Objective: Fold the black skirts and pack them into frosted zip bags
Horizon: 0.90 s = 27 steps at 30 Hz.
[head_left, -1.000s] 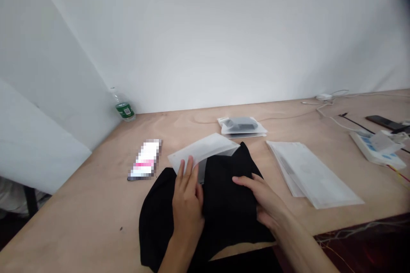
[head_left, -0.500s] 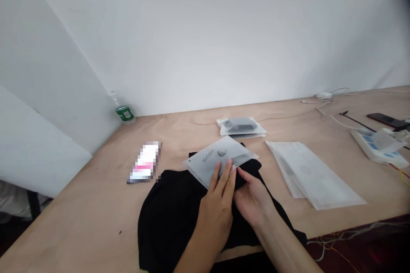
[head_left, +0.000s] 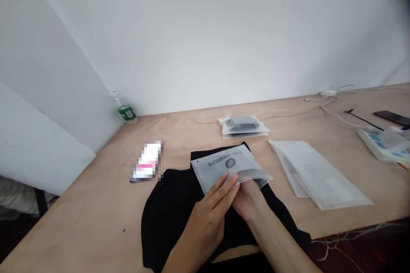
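A small frosted zip bag (head_left: 221, 164) with dark printed lettering and a round logo is held over a black garment (head_left: 169, 213) that lies spread on the table. Something dark shows through the bag near its opening. My left hand (head_left: 206, 222) grips the bag's near edge, with fingertips on top and the thumb out of sight. The fingers of my right hand (head_left: 250, 202) reach into the bag's mouth and are hidden there, so what they hold cannot be made out.
A filled small bag (head_left: 245, 126) lies behind, and larger frosted bags (head_left: 320, 179) lie to the right. A phone (head_left: 147, 162) and a bottle (head_left: 127, 113) are on the left. At the right are a power strip (head_left: 381, 143), cables and a dark phone (head_left: 392, 117).
The small bag has tilted and come nearer, showing more of its print. My right hand's fingers have slid from the bag's edge into its mouth. My left hand has shifted slightly left and down.
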Available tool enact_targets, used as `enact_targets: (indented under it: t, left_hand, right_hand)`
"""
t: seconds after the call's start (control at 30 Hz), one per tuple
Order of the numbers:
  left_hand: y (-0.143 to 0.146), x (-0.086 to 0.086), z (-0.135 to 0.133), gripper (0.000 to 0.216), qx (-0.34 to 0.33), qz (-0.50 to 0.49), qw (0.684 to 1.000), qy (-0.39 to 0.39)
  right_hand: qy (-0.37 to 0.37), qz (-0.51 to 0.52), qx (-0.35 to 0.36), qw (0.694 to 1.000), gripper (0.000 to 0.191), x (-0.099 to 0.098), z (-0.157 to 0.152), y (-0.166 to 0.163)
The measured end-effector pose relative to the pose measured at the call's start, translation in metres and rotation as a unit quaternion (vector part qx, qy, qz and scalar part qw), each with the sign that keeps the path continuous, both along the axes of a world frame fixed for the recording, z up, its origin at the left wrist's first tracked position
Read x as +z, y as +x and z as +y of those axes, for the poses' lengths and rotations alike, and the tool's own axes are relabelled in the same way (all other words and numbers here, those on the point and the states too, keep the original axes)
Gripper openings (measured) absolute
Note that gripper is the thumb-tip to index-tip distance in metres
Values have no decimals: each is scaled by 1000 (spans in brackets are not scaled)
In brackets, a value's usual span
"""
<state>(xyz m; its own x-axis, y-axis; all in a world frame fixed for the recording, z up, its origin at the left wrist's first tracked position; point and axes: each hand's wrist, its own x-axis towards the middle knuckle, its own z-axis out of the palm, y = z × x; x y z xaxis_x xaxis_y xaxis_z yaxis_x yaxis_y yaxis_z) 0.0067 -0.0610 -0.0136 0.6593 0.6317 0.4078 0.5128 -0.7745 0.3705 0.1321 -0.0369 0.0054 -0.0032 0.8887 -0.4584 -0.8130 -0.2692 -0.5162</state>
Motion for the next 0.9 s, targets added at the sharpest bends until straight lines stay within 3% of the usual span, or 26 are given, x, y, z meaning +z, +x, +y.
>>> enact_targets:
  t: [0.17, 0.3, 0.43, 0.53, 0.63, 0.7, 0.73, 0.8, 0.9]
  left_hand:
    - [-16, -9, -10, 57, 60, 62, 993, 86]
    - [-13, -12, -14, 25, 132, -2, 981, 145]
    - [-5, -12, -9, 17, 156, -30, 980, 123]
    - [-3, -13, -5, 21, 146, 19, 981, 123]
    - [-5, -16, -4, 25, 147, 50, 979, 131]
    - [-6, -19, -5, 25, 150, 60, 977, 138]
    - [-8, -20, -5, 25, 152, 63, 976, 140]
    - [-11, -22, -5, 23, 154, 68, 976, 136]
    - [-21, -22, -7, 19, 161, 75, 978, 110]
  right_hand:
    - [3, 30, 30, 999, 15, -13, -12, -2]
    - [-1, 29, 73, 997, 13, -22, -45, 12]
    - [34, -185, 179, 966, 26, -11, -74, 40]
    - [146, -433, 131, 880, 27, 2, -65, 48]
    - [239, -653, 68, 715, 32, 3, -35, 38]
    - [237, -751, 92, 609, 39, -6, -15, 25]
    - [221, -781, 114, 573, 44, -12, -8, 19]
    - [193, -814, 153, 527, 54, -26, -1, 9]
    - [182, -835, 165, 492, 68, -41, -3, 4]
